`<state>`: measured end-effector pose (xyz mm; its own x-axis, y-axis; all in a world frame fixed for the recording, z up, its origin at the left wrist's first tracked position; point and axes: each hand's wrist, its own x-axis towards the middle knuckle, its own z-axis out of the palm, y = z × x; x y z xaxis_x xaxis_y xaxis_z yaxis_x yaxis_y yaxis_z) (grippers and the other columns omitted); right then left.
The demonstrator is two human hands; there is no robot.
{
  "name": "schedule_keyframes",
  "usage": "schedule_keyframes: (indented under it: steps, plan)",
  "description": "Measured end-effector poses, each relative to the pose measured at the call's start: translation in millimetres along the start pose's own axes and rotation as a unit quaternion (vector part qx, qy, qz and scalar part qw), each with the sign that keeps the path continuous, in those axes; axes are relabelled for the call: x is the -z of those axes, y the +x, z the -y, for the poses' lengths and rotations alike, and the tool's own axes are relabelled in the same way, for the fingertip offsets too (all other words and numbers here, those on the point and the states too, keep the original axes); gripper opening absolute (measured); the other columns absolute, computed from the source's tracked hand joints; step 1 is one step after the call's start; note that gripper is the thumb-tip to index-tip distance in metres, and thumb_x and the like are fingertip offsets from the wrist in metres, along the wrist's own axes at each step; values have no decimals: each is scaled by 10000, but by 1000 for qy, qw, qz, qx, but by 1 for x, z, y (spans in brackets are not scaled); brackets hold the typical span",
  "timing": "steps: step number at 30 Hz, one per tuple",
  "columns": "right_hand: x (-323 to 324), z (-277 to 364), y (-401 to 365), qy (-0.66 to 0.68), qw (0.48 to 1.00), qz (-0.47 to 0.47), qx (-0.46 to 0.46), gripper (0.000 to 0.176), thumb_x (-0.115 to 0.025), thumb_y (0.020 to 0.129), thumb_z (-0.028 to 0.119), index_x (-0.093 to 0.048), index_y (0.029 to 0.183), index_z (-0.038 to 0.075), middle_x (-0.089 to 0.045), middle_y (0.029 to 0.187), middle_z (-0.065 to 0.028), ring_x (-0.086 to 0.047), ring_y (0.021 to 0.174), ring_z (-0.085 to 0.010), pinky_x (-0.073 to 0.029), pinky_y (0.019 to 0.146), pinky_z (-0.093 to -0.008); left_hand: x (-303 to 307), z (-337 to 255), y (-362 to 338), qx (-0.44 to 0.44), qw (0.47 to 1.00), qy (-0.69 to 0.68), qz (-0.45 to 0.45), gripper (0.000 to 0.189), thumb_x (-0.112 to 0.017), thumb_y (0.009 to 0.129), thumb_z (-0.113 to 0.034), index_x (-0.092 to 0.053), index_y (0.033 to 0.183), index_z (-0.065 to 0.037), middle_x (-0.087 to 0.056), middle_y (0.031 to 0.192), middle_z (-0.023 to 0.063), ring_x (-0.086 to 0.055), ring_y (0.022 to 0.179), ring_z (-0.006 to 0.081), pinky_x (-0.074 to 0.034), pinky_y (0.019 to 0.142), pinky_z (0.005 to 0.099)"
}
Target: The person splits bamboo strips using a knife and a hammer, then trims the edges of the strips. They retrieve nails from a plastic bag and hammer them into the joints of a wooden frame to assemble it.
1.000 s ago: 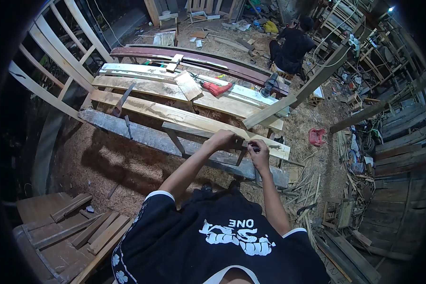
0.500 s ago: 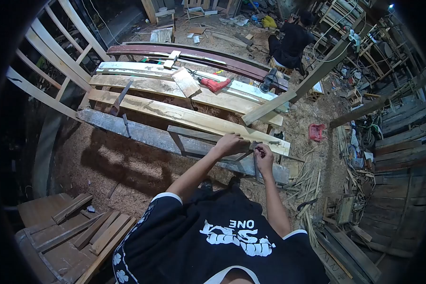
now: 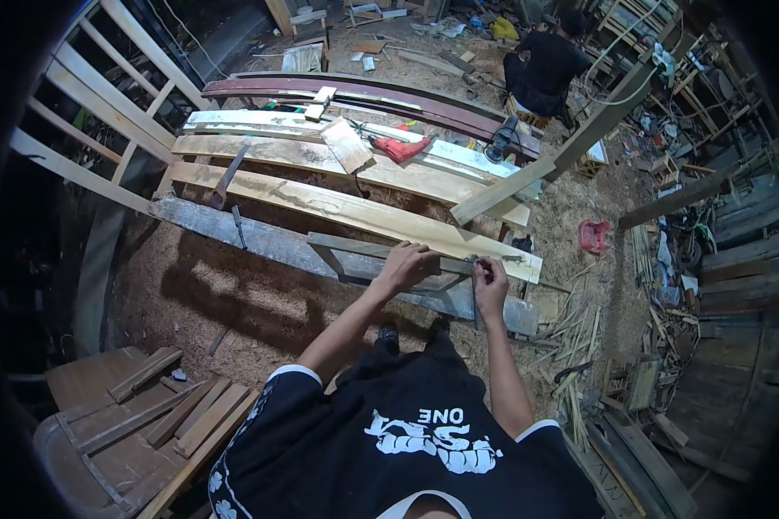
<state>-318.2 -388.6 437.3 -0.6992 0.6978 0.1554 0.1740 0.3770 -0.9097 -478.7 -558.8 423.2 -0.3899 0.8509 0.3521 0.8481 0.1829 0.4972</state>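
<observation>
A small wooden frame (image 3: 359, 246) of narrow strips rests on the grey, weathered beam (image 3: 286, 245) at the front of the workbench. My left hand (image 3: 408, 264) is closed over the frame's long far strip, fingers bent across its top. At the frame's right end, my right hand (image 3: 492, 282) has thumb and fingers pinched together beside a small dark piece; whatever is between them is too small to make out. Below that hand, a narrow grey strip (image 3: 478, 309) runs toward me. Part of the frame is hidden under my left hand and forearm.
On the bench planks lie a handsaw (image 3: 227, 180), a red power drill (image 3: 401, 149), a loose board (image 3: 347, 145) and a dark power tool (image 3: 501, 138). A slanted post (image 3: 571, 154) rises at right. A person in black (image 3: 545, 69) sits beyond. Wood scraps (image 3: 203, 415) lie lower left.
My left hand has slid a little left along the frame, away from the right hand. The right hand stays at the frame's end. The whole view has shifted slightly.
</observation>
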Motion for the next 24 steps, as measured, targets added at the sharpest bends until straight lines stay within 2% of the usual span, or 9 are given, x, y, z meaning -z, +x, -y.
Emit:
schedule_keyframes:
  steps: [4, 6, 8, 12, 14, 16, 18, 21, 24]
  plan:
    - [8, 18, 13, 15, 1000, 22, 1, 132, -688, 902, 62, -670, 1016, -2, -667, 929, -95, -651, 808, -175, -517, 720, -296, 40, -21, 13, 49, 997, 53, -22, 255, -777, 761, -243, -662, 963, -139, -663, 898, 47, -646, 846, 261, -494, 781, 370]
    - [7, 19, 25, 36, 999, 20, 20, 131, -690, 905, 65, -671, 1017, 1, -667, 935, -94, -641, 774, -168, -508, 706, -295, 48, -19, 21, 39, 996, 74, -39, 263, -771, 765, -213, -672, 999, -144, -662, 903, 42, -641, 823, 252, -494, 764, 360]
    - [7, 22, 36, 80, 994, -3, 74, 124, -684, 907, 61, -673, 1018, 6, -664, 930, -92, -635, 756, -163, -502, 694, -295, 55, -20, 33, -5, 988, 95, -123, 276, -743, 808, -246, -665, 1056, -152, -629, 848, 31, -627, 804, 229, -469, 716, 358]
    - [19, 9, 53, 2, 999, -17, 29, 142, -689, 904, 97, -671, 1005, -1, -655, 920, -98, -650, 815, -209, -507, 727, -325, 38, 5, 20, -4, 986, 150, -78, 321, -742, 805, -201, -674, 1117, -164, -656, 964, 26, -632, 881, 223, -477, 810, 366]
    - [21, -39, 57, -54, 997, -39, 36, 162, -701, 900, 130, -674, 998, 4, -657, 934, -109, -656, 843, -257, -510, 765, -358, 12, 21, 1, -2, 985, 153, -75, 334, -744, 802, -181, -681, 1130, -174, -653, 989, 16, -627, 898, 214, -471, 842, 370]
    - [20, -96, 61, -144, 985, -56, -72, 157, -700, 898, 133, -682, 1000, 16, -662, 947, -116, -658, 871, -289, -510, 793, -381, -29, 40, -23, 6, 983, 165, -82, 336, -770, 790, -146, -701, 1116, -189, -651, 956, 20, -630, 876, 208, -455, 832, 362]
    - [12, -169, 74, -144, 984, -71, -75, 135, -699, 891, 118, -688, 990, 26, -662, 933, -112, -660, 866, -285, -511, 786, -386, -67, 50, -43, 43, 978, 184, -89, 352, -764, 780, -140, -702, 1118, -217, -647, 939, -3, -631, 861, 189, -450, 835, 360]
    - [0, -264, 74, -210, 969, -97, -82, 120, -710, 866, 115, -694, 966, 50, -655, 904, -99, -641, 844, -302, -497, 755, -416, -124, 51, -71, 18, 974, 220, -49, 338, -677, 817, -129, -676, 1137, -236, -610, 920, -27, -614, 841, 141, -434, 782, 334]
    - [-14, -328, 80, -278, 953, -88, -78, 122, -698, 868, 126, -699, 974, 64, -659, 900, -97, -633, 867, -311, -482, 769, -434, -191, 52, -114, 81, 976, 197, -50, 323, -722, 800, -165, -687, 1115, -229, -628, 947, -14, -615, 874, 165, -436, 807, 352]
